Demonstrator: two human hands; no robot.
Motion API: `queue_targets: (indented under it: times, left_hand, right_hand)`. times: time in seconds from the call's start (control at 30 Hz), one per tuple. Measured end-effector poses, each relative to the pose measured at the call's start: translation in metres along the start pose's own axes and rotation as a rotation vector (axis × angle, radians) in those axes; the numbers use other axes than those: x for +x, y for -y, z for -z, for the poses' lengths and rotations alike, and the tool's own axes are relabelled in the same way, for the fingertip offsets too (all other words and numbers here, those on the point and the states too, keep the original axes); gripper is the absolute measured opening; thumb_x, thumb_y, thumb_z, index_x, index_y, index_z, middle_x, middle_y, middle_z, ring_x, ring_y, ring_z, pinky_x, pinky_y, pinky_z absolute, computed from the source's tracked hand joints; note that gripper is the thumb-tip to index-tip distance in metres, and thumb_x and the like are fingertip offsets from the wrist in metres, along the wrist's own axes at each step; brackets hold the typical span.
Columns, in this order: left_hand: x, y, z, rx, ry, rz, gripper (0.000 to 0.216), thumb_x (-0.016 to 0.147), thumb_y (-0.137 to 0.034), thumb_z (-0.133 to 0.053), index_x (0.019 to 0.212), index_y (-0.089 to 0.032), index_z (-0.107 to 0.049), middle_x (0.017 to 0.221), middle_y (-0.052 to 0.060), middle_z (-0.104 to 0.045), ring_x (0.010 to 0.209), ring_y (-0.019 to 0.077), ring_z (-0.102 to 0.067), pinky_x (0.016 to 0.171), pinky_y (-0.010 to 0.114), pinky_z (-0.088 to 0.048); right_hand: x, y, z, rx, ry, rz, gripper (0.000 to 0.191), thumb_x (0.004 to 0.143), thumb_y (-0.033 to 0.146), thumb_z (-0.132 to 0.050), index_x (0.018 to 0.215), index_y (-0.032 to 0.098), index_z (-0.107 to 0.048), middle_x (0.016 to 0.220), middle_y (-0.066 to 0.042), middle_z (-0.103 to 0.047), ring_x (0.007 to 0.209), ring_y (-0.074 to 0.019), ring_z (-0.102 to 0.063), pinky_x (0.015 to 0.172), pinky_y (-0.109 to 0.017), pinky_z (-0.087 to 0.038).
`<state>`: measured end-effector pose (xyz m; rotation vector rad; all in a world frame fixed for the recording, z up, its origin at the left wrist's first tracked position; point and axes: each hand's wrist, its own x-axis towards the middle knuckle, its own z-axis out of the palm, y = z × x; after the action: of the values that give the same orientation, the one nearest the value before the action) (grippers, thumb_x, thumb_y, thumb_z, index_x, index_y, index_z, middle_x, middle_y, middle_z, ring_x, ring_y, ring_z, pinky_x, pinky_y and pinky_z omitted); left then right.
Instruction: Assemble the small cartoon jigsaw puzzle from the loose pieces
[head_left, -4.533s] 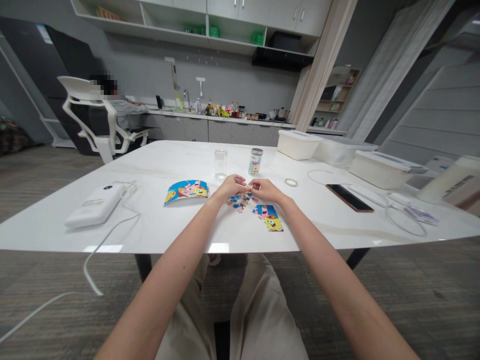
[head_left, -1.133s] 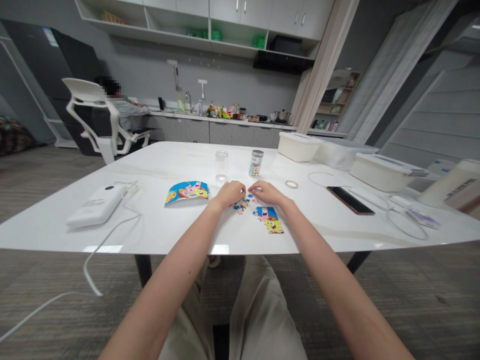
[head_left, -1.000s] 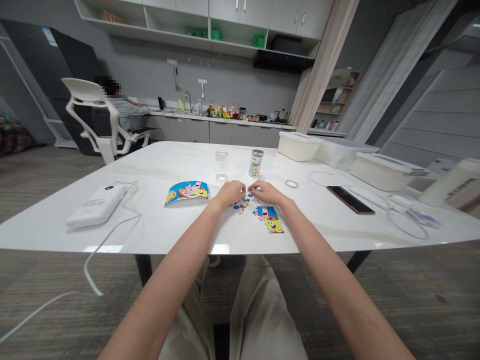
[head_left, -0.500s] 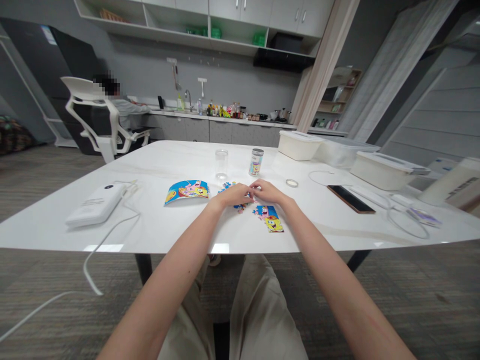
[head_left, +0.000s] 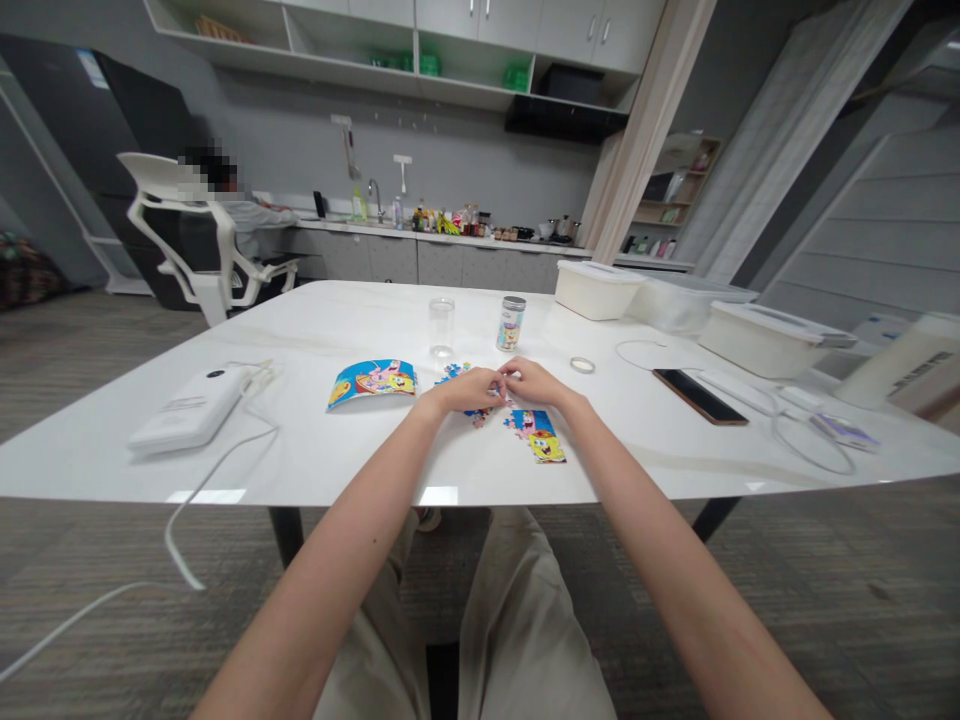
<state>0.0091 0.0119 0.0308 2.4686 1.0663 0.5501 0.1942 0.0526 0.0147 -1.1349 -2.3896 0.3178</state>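
Note:
My left hand point(head_left: 477, 388) and my right hand point(head_left: 529, 380) meet above the white table, fingertips together. Both have their fingers closed in a pinch; whatever is between them is too small or hidden to make out. Loose jigsaw puzzle pieces point(head_left: 453, 372) lie around and partly beneath my left hand. Just below my right hand is a joined section of jigsaw puzzle point(head_left: 541, 434), with a yellow cartoon face on blue. To the left, a curved picture card point(head_left: 373, 382) with similar cartoon figures rests on the table.
Beyond my hands stand a clear jar point(head_left: 442, 328) and a lidded cartoon-print can point(head_left: 511, 324). A ring-shaped lid point(head_left: 582, 365), a phone point(head_left: 699, 396) and white boxes point(head_left: 598, 290) are to the right. A white device point(head_left: 187, 408) with cables lies left. A person sits in a chair point(head_left: 217, 240) behind.
My hands stay together in nearly the same place, with only a slight shift of the fingers. The whole view has drifted a little; the objects on the table have not moved.

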Motion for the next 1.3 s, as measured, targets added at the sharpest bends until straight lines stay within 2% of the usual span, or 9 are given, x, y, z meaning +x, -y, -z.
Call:
queue_targets:
  times: [0.2, 0.33, 0.5, 0.63, 0.73, 0.83, 1.03, 1.3]
  left_hand:
    - [0.0, 0.0, 0.0, -0.137, -0.038, 0.122, 0.02, 0.077, -0.033, -0.059, 0.082, -0.016, -0.069, 0.06, -0.003, -0.055, 0.055, 0.0118, -0.049, 0.054, 0.024, -0.035]
    - [0.001, 0.002, 0.003, -0.289, -0.09, 0.168, 0.024, 0.074, -0.035, -0.061, 0.081, -0.014, -0.069, 0.064, -0.002, -0.059, 0.058, 0.0118, -0.051, 0.057, 0.024, -0.037]
    - [0.001, 0.003, 0.006, -0.362, -0.133, 0.232, 0.021, 0.071, -0.032, -0.061, 0.074, -0.013, -0.069, 0.062, -0.002, -0.059, 0.059, 0.0114, -0.05, 0.058, 0.024, -0.036]
    - [0.002, 0.002, 0.007, -0.395, -0.161, 0.267, 0.02, 0.069, -0.03, -0.06, 0.07, -0.012, -0.068, 0.059, -0.003, -0.056, 0.058, 0.0106, -0.046, 0.057, 0.024, -0.033]
    - [0.001, 0.002, 0.008, -0.426, -0.166, 0.298, 0.022, 0.068, -0.031, -0.058, 0.072, -0.012, -0.068, 0.056, -0.004, -0.051, 0.055, 0.0098, -0.041, 0.055, 0.024, -0.029]
    - [0.001, 0.002, 0.009, -0.457, -0.16, 0.325, 0.023, 0.067, -0.031, -0.056, 0.074, -0.012, -0.068, 0.055, -0.005, -0.048, 0.054, 0.0095, -0.038, 0.053, 0.024, -0.026]
    - [0.001, 0.002, 0.009, -0.446, -0.143, 0.323, 0.023, 0.065, -0.032, -0.058, 0.07, -0.012, -0.067, 0.051, -0.005, -0.043, 0.053, 0.0091, -0.033, 0.053, 0.025, -0.024]
    - [0.0, 0.004, 0.007, -0.498, -0.129, 0.311, 0.028, 0.063, -0.038, -0.063, 0.072, -0.012, -0.069, 0.058, -0.002, -0.054, 0.058, 0.0116, -0.043, 0.057, 0.025, -0.03]
  right_hand:
    - [0.001, 0.0, 0.003, 0.061, -0.073, -0.001, 0.021, 0.08, 0.011, -0.058, 0.093, 0.017, -0.074, 0.098, -0.007, -0.071, 0.092, -0.0177, -0.063, 0.083, -0.029, -0.05]
    - [0.003, 0.004, 0.01, 0.209, -0.149, -0.033, 0.023, 0.08, 0.01, -0.051, 0.086, 0.016, -0.072, 0.091, -0.006, -0.072, 0.085, -0.0159, -0.064, 0.081, -0.028, -0.05]
    - [0.002, 0.009, 0.014, 0.526, 0.0, -0.083, 0.02, 0.072, 0.009, -0.049, 0.079, 0.014, -0.067, 0.063, -0.001, -0.068, 0.06, -0.0129, -0.061, 0.064, -0.025, -0.049]
    - [-0.003, 0.012, 0.015, 0.661, 0.081, -0.075, 0.014, 0.074, 0.017, -0.053, 0.084, 0.014, -0.063, 0.063, -0.002, -0.069, 0.055, -0.0128, -0.06, 0.058, -0.024, -0.047]
    - [-0.006, 0.014, 0.017, 0.713, 0.097, -0.041, 0.014, 0.075, 0.025, -0.06, 0.086, 0.016, -0.06, 0.063, -0.002, -0.069, 0.055, -0.0125, -0.059, 0.058, -0.023, -0.046]
    - [-0.008, 0.016, 0.018, 0.76, 0.115, -0.004, 0.021, 0.074, 0.032, -0.068, 0.084, 0.017, -0.056, 0.064, -0.001, -0.069, 0.057, -0.0123, -0.059, 0.059, -0.023, -0.046]
    - [-0.007, 0.017, 0.014, 0.784, 0.174, -0.029, 0.033, 0.068, 0.039, -0.076, 0.08, 0.018, -0.054, 0.065, -0.001, -0.069, 0.057, -0.0126, -0.06, 0.061, -0.026, -0.047]
    - [-0.003, 0.014, 0.013, 0.771, 0.043, -0.047, 0.03, 0.065, 0.034, -0.079, 0.079, 0.016, -0.06, 0.067, -0.001, -0.067, 0.058, -0.0119, -0.059, 0.06, -0.025, -0.046]
